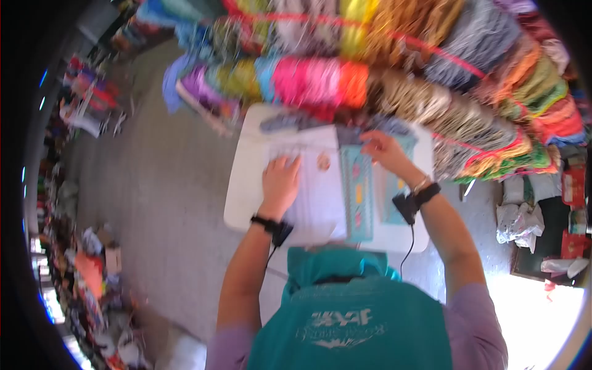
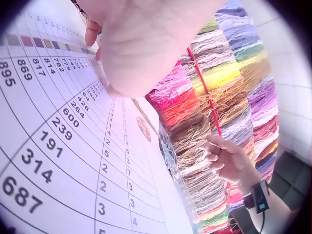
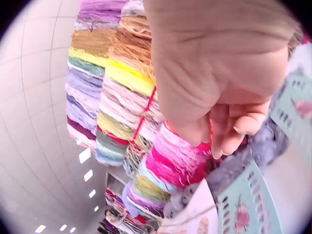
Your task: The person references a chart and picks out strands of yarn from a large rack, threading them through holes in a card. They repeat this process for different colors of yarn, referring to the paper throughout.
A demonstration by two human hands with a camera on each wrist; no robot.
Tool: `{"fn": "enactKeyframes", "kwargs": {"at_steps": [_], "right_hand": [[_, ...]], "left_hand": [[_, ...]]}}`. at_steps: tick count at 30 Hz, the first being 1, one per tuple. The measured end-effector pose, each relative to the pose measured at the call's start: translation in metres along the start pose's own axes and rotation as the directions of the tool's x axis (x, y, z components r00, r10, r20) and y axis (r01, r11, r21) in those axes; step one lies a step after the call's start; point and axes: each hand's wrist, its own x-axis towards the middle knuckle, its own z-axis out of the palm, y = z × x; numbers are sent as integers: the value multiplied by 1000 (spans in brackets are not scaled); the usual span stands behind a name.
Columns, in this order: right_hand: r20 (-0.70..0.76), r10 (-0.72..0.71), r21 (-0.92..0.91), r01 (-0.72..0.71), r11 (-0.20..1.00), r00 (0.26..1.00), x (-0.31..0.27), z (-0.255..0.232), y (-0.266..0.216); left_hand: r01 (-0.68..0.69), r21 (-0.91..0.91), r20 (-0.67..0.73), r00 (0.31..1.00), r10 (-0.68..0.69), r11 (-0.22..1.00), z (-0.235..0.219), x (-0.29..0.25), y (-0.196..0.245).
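Note:
My left hand (image 1: 282, 185) rests on a white printed sheet (image 1: 317, 213), fingers pointing away from me. In the left wrist view the sheet (image 2: 73, 161) carries columns of numbers and a row of small colour swatches, partly hidden by the hand (image 2: 141, 48). My right hand (image 1: 387, 153) hovers over the far end of a teal card with punched holes (image 1: 359, 213), its fingers loosely bent. Up close, the right hand (image 3: 219, 73) shows nothing between its fingers, with grey thread (image 3: 263, 151) behind them. A thin strand (image 3: 190, 214) crosses the sheet near the card.
A white table (image 1: 243, 191) bears the sheet and cards, including a second teal card (image 1: 393, 213). Beyond its far edge hang thick bundles of coloured thread (image 1: 308, 80), tied with red cord (image 1: 453, 58). Bags (image 1: 521, 219) lie at right; piled goods (image 1: 92, 277) line the left.

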Motion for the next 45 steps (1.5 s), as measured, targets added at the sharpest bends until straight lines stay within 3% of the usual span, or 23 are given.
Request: {"fn": "enactKeyframes", "kwargs": {"at_steps": [4,5,9,11,14,16,20,23,24,26,29,30,31,33,34,35,37,40,43,45], "right_hand": [[-244,-124,93,151,984,962,20,-70,-27],[-280,-95,141,139,980,955,13,-70,-34],[-602,-134,140,269,953,787,24,-172,-133],[-678,-252,89,418,904,691,41,-216,-158],[-725,-311,41,490,871,614,49,-256,-218],[-726,-348,5,511,860,593,55,-265,-246],[-637,-454,-24,573,819,623,83,-260,-290],[-584,-571,-126,630,766,577,104,-240,-321],[-565,-673,-379,575,725,476,108,-234,-334],[-424,-854,-790,339,511,301,113,-226,-361],[-77,-978,-981,161,109,193,131,-234,-381],[-61,-944,-997,27,74,323,131,-239,-384],[-88,-909,-996,-46,76,408,131,-244,-385],[-158,-814,-980,-192,59,558,127,-255,-385],[-251,-754,-964,-224,141,607,119,-256,-381],[-212,-807,-966,-244,87,551,121,-268,-364],[-223,-708,-957,-288,29,670,115,-285,-338],[69,-868,-922,-300,-243,491,126,-292,-270],[-51,-708,-942,-270,-200,704,107,-267,-242],[0,-764,-985,-134,-113,646,99,-263,-233]], "left_hand": [[42,45,-24,999,-41,998,27,-18,-24],[101,36,39,994,-102,994,23,-55,-24],[121,7,39,992,-122,993,22,-39,-27],[132,5,42,990,-132,991,24,-41,-31],[160,5,56,986,-160,987,23,-41,-30],[166,12,66,984,-166,986,27,-47,-31],[186,21,56,981,-187,982,26,-47,-28],[192,28,63,979,-193,981,28,-52,-28],[191,24,58,980,-192,981,27,-52,-28],[187,16,48,981,-188,982,27,-51,-28],[208,4,75,975,-208,978,29,-52,-28],[208,-1,70,976,-207,978,30,-53,-27],[208,-5,66,976,-207,978,31,-53,-26],[206,-7,54,977,-205,979,32,-54,-26],[204,-5,46,978,-203,979,32,-55,-26],[202,-4,38,979,-202,979,32,-56,-26],[199,-2,41,979,-199,980,33,-56,-26],[198,-5,35,980,-198,980,33,-58,-26],[197,-5,28,980,-196,980,35,-60,-25],[200,-9,32,979,-200,980,36,-60,-25]]}}
